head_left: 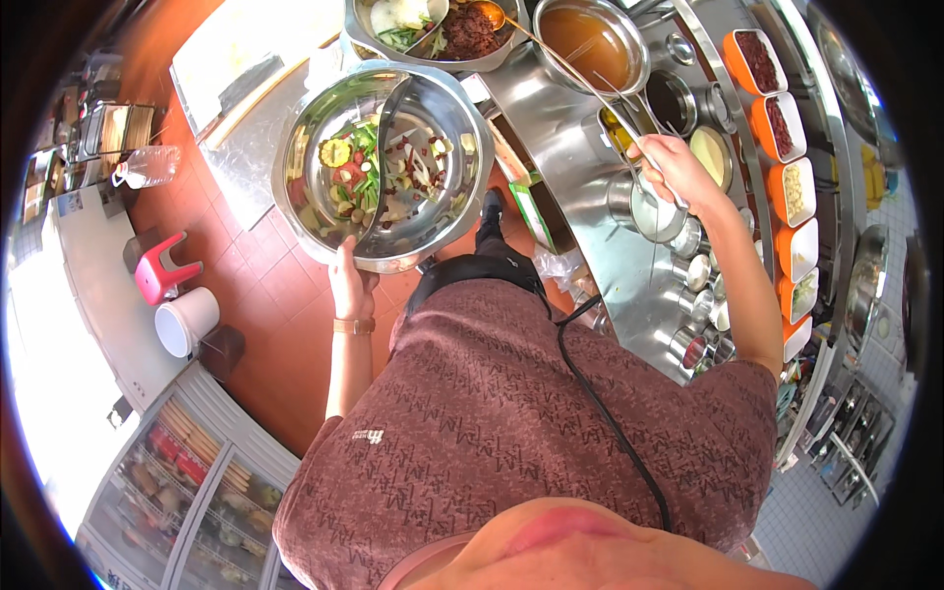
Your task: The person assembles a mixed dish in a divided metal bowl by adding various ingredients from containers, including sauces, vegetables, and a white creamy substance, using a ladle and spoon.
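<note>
My left hand (351,280) grips the near rim of a round steel hot pot pan (457,221), its thumb over the edge. A curved divider splits the pan. Its left half has a corn piece (335,152), a tomato slice and chopped green onion; dried red bits and pale slices lie in the right half. My right hand (680,175) is closed around the long handle of a ladle (570,71). The ladle's bowl sits at a second divided pan (452,65), which contains dark red paste (472,34) and a white heap with greens.
A pot of brown broth (590,44) stands on the steel counter (560,128) among several steel containers. Orange-and-white tubs (757,61) line the right shelf. On the left are a red stool (165,267), a white bucket (187,322) and a glass-doored fridge (192,492).
</note>
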### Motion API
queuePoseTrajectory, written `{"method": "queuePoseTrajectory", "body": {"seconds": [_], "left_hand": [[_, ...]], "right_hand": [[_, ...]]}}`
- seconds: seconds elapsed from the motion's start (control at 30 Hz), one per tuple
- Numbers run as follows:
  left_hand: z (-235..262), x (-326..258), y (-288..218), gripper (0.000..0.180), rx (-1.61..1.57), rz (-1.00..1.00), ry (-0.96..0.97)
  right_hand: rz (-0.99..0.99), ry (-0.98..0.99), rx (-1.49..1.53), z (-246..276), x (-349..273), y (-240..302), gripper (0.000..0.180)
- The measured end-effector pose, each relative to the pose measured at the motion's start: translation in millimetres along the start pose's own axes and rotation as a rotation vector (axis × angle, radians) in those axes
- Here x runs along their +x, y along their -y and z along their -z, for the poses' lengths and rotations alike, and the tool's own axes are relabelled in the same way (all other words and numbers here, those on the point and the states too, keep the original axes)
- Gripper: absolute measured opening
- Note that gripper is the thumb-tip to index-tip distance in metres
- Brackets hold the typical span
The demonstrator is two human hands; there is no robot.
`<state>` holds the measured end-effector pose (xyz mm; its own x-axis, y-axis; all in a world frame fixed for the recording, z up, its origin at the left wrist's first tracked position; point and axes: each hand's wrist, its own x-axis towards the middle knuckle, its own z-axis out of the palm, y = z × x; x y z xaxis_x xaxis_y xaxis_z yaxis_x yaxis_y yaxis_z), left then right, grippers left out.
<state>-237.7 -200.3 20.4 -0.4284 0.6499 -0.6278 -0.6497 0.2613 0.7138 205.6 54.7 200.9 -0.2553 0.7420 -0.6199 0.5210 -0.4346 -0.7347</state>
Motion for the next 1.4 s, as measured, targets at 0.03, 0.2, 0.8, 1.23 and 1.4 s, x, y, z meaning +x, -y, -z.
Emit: {"method": "queuePoseTrajectory", "body": {"seconds": [0.03,0.2,0.8,1.23,1.4], "left_hand": [[1,0,2,0.016,0.001,0.006,-0.012],[1,0,-1,0.016,0.011,0.02,-0.017],[-1,-2,-6,0.015,0.007,-0.023,0.055],[14,12,5,0.019,-0.066,-0.076,0.028],[36,18,-5,0.018,-0.096,-0.124,0.065]], "right_hand": [[-0.019,0.03,0.104,-1,0,1,0.032],[-0.108,0.212,0.555,6,7,0,0.031],[0.002,0.145,0.614,-18,-66,-38,0.034],[0.129,0.012,0.042,-108,-185,-145,0.025],[0.469,-0.207,-0.675,-144,-175,-163,0.012]]}}
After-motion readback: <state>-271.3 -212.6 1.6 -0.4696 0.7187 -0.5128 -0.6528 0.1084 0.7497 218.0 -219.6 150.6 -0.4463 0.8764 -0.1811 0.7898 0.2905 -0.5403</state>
